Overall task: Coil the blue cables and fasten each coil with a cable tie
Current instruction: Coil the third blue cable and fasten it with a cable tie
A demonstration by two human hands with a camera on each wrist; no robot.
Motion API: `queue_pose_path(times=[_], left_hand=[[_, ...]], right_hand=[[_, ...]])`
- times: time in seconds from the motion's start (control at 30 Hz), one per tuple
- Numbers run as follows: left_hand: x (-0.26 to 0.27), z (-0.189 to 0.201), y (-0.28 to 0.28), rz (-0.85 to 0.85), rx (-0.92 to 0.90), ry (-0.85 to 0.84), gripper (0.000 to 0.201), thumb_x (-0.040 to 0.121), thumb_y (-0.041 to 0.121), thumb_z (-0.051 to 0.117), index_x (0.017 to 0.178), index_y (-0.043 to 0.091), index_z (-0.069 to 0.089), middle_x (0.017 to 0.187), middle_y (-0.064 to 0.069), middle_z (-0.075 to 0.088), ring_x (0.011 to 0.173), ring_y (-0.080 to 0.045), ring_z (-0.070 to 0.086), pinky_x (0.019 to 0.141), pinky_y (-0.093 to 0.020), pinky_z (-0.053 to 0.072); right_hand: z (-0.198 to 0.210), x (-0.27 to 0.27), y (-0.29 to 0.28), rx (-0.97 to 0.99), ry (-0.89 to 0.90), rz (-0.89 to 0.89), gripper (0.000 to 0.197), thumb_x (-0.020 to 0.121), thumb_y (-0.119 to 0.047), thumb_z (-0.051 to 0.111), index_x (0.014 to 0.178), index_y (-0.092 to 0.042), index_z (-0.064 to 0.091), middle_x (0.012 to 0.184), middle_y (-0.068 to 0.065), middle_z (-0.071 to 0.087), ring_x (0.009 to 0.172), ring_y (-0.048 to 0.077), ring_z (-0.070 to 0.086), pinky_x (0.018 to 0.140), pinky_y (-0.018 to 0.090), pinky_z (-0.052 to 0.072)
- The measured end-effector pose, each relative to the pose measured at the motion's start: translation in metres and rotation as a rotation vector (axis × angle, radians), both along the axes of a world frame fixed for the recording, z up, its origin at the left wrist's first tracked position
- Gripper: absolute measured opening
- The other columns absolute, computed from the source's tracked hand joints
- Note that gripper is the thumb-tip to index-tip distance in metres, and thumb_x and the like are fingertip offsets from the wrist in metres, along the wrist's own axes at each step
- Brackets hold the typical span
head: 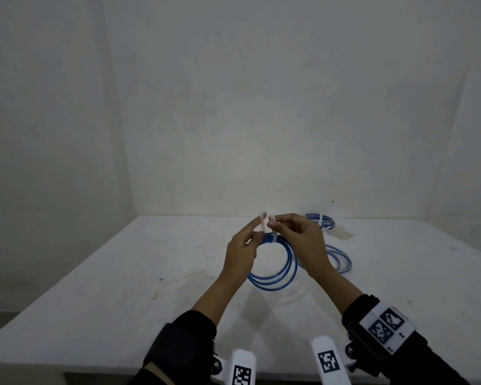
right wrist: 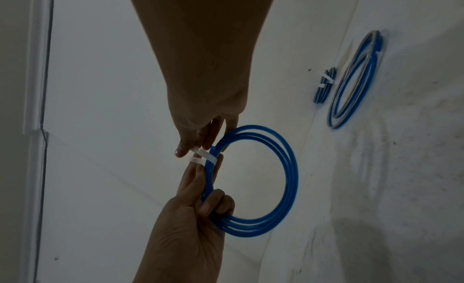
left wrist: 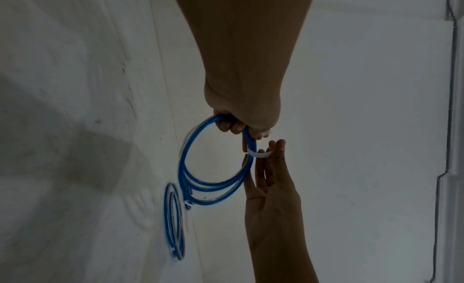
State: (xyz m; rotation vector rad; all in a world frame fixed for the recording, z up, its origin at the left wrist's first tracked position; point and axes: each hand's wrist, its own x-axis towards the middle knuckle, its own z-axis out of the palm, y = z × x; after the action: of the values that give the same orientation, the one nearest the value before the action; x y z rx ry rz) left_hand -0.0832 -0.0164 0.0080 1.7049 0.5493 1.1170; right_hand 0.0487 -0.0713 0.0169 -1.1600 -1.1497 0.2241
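Coil (head: 272,270) of blue cable held above bench (head: 122,273): left hand (head: 242,245) grips it, right hand (head: 297,237) pinches white tie (right wrist: 204,155) looped round, not yet cinched. Far coil (head: 321,221) tied; near coil (head: 340,259) seemingly untied.

bare workroom/test corner: plain white walls (head: 233,107), scuffed white table (head: 122,273), wall conduit (left wrist: 451,128).
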Motion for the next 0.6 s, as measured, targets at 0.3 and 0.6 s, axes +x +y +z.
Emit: queue_pose_path(times=[0.3, 0.6], left_hand=[[0.0039, 0.001, -0.0072, 0.04, -0.005, 0.046, 0.033, 0.098, 0.017, 0.046, 0.128, 0.022, 0.058, 0.114, -0.011, 0.068, 0.102, -0.04, 0.055, 0.089, -0.039, 0.052], [0.0077, -0.0056, -0.0025, 0.062, -0.022, 0.057, 0.033, 0.098, 0.018, 0.047, 0.128, 0.028, 0.057, 0.091, -0.003, 0.067, 0.049, -0.009, 0.039, 0.049, -0.016, 0.037]], right_hand=[[-0.001, -0.0058, -0.0027, 0.101, 0.044, -0.011, 0.015, 0.082, -0.02, 0.074, 0.097, -0.019, 0.072, 0.086, 0.001, 0.074, 0.076, 0.017, 0.071, 0.07, 0.028, 0.061], [-0.008, -0.0082, -0.0032, 0.128, 0.063, -0.024, 0.02, 0.083, -0.014, 0.073, 0.101, -0.023, 0.071, 0.087, -0.014, 0.074, 0.079, 0.008, 0.071, 0.069, 0.02, 0.058]])
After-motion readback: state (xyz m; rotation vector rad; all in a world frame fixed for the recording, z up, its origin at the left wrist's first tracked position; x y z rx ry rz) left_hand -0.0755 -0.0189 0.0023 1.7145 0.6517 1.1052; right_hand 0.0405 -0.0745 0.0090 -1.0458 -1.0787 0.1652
